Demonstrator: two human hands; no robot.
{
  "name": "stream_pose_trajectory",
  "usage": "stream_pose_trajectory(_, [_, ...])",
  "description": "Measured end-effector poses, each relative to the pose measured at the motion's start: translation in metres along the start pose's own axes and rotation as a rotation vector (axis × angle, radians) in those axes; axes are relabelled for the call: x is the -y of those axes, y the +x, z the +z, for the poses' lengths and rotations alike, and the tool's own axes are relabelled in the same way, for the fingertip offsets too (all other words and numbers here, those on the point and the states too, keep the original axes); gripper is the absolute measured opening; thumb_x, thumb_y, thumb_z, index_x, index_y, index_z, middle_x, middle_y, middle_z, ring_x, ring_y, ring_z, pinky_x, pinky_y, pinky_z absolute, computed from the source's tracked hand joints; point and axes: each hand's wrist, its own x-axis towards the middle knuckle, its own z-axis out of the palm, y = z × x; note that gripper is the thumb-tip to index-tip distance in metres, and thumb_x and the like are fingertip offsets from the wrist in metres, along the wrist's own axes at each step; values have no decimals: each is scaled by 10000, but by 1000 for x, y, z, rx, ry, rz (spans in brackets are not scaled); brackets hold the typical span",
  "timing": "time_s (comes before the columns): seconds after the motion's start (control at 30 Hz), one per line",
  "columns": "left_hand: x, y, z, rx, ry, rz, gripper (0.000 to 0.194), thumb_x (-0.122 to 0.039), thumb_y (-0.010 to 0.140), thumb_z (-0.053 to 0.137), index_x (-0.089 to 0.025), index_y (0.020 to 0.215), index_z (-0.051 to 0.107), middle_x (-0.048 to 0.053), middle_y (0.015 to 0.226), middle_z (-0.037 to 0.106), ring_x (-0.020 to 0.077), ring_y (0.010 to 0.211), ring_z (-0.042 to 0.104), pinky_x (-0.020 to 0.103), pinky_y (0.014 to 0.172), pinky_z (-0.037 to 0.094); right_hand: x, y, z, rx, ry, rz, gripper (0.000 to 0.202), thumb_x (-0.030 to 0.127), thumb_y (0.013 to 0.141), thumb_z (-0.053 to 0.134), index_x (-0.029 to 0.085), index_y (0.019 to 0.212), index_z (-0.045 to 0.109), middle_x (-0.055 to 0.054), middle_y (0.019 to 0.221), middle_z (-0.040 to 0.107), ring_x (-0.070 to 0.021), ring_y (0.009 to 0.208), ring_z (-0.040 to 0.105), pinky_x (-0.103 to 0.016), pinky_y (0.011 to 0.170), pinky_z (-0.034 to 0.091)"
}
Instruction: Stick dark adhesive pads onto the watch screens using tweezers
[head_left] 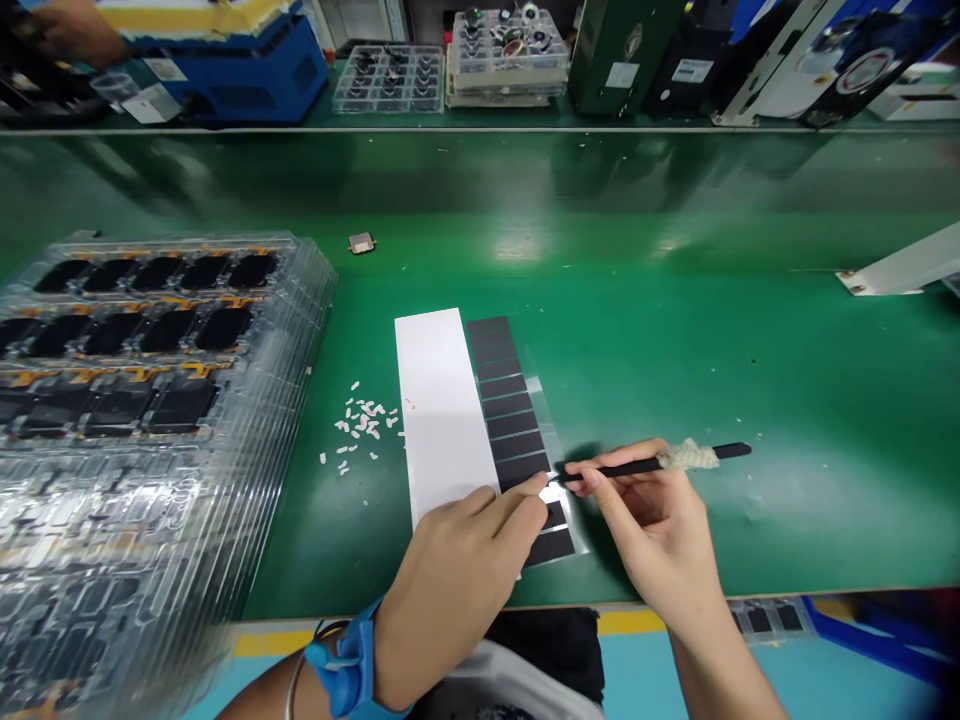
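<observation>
In the head view, we take the left fingertips as the clock's centre. Our left hand (465, 560) is half curled, its fingertips down on the strip (513, 403); we cannot tell whether they pinch anything. Our right hand (660, 525) closes thumb and fingers pen-fashion around the tool (630, 468), whose tip meets the strip by the left fingertips and whose tail points to 3 o'clock. The strip runs from 11 to 5 o'clock, with the sheet (446, 410) at 10.

If the tip slips, we judge it could nick a finger or scratch a black piece; light pressure on the slick bench (675, 340) might let the strip skid. The scraps (365, 420), towards 10 beyond the sheet, could scatter or stick if a sleeve brushed them.

The strip is matt black rectangles on glossy clear film; the sheet is flat, white and smooth. A crinkled, pale wrap (688, 456) rings the slim black tool. At 9, the stacked trays (304, 300) are ribbed clear plastic.
</observation>
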Motion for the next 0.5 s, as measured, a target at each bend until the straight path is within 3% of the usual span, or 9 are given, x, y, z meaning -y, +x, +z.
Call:
stream_pose_trajectory(0.3, [-3,-2,3,-13,153,71,306,58,855,384,-189,911,557,38,1280,688,198,618,651,333,447,488,2,-3,-1,-38,6,20,92,197,888,666,206,920,580,-19,887,699,-112,754,737,-171,710,618])
stream_pose_trajectory(0.4, [-1,-2,6,-31,45,38,245,-3,920,404,-182,941,570,44,1239,710,199,656,676,329,490,522,2,-3,0,-68,15,11,97,189,875,680,203,911,591,-21,897,696,-119,744,740,-181,702,623])
stream_pose_trajectory(0.5, [1,-4,6,-111,-178,-58,151,-89,961,472,-180,1019,578,52,1255,702,189,798,714,307,632,574,3,-2,-1,-104,82,-5,101,175,868,690,202,897,597,-21,877,711,-134,737,746,-202,697,631])
